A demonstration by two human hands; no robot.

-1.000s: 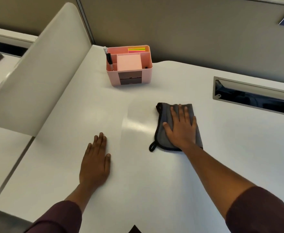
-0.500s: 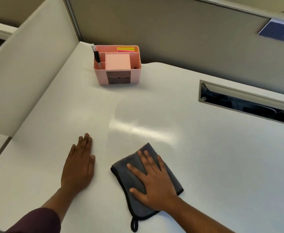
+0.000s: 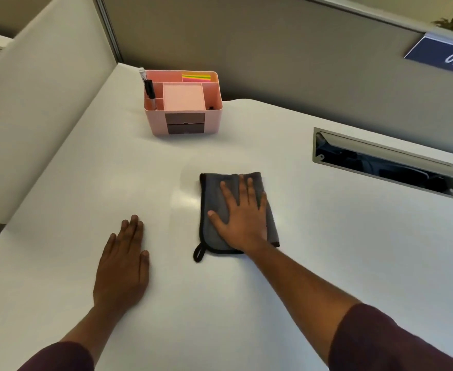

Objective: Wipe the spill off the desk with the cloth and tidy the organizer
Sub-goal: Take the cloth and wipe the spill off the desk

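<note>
A folded grey cloth [image 3: 214,199] with a black hem and hanging loop lies on the white desk [image 3: 327,250] near its middle. My right hand [image 3: 242,218] presses flat on the cloth, fingers spread and pointing away from me. My left hand [image 3: 123,261] rests palm down on the bare desk to the left, holding nothing. A pink organizer [image 3: 183,103] stands at the back of the desk, with a black pen [image 3: 149,89] upright in its left slot and coloured sticky notes [image 3: 195,77] at its back. No spill is visible; a faint sheen shows left of the cloth.
A white divider panel [image 3: 32,116] runs along the desk's left side. A grey partition wall [image 3: 273,49] stands behind. An open cable slot [image 3: 386,164] with a raised flap is cut into the desk at the right. A blue number sign [image 3: 445,56] hangs at the upper right.
My right hand has pushed the cloth away from me, from near the front edge back to mid-desk, after pulling it toward me earlier. My left hand stays flat in place.
</note>
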